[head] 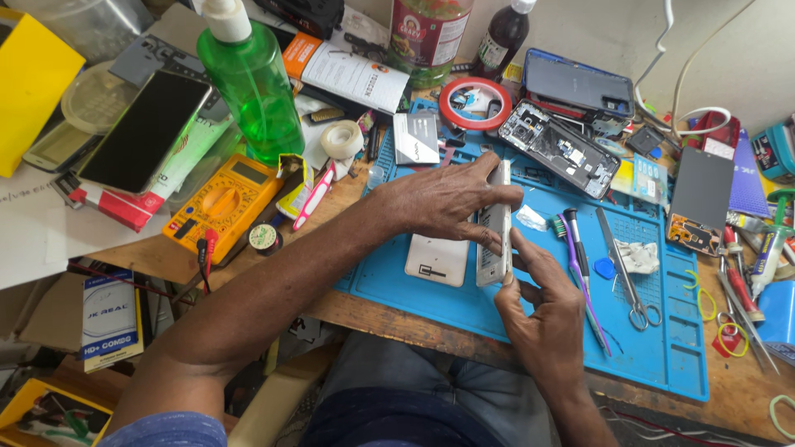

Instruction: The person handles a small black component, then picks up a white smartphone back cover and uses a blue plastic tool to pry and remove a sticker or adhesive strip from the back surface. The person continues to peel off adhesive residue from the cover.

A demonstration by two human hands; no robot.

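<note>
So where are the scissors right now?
In the head view, the scissors lie on the right part of the blue mat, between the purple brush and a crumpled white cloth.

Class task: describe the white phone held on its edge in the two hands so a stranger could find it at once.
Start at the blue work mat on the wooden bench. At its middle, the left hand and right hand grip a slim white phone. Unlike the white back cover lying flat beside it, it stands on edge.

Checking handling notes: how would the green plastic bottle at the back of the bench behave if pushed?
The green bottle stands tall and narrow, so it would probably tip rather than slide. Its smooth plastic looks fairly slippery. Clutter crowds it, including the yellow multimeter.
</note>
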